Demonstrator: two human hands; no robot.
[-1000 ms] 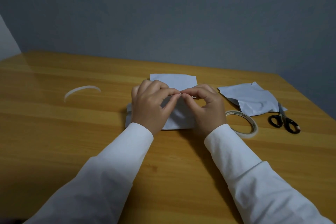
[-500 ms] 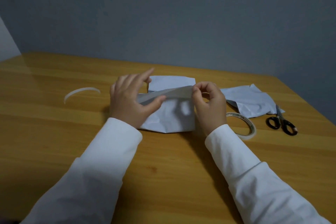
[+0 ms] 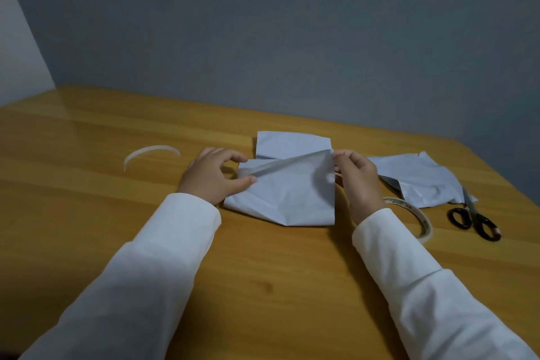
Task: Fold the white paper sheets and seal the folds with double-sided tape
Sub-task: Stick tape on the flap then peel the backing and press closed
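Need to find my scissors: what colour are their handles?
Black handles on the scissors, seen in the head view.

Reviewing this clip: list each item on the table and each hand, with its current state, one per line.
Folded white sheet: on table, top flap lifted.
Left hand: pinches flap's left end.
Right hand: pinches flap's right corner.
Second sheet: crumpled, lying loose.
Tape roll: flat, untouched.
Scissors: closed, partly on second sheet.
Curved strip: lying apart, left.

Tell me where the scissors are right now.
In the head view the scissors lie flat at the table's far right, just right of the tape roll, blades tucked under the crumpled paper sheet.
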